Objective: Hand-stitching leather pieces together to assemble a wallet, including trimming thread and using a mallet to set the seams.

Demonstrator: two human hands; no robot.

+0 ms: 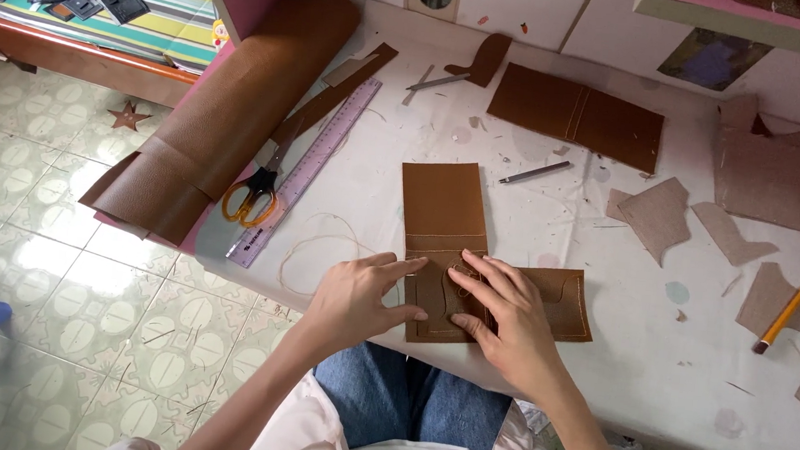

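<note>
A wide roll of brown leather (226, 113) hangs off the white table's (600, 368) left edge, beside orange-handled scissors (253, 198) and a clear purple ruler (306, 170). The left hand (355, 298) lies flat, fingers spread, on the stitched brown leather wallet piece (445, 210) (near the table's front edge). The right hand (499, 311) presses it too, fingertips loosely curled, gripping nothing. A yellow pencil (791, 306) lies far right.

Left hand (355, 294) and right hand (499, 311) pressing stitched brown leather piece (445, 210), white table (553, 238)
</note>
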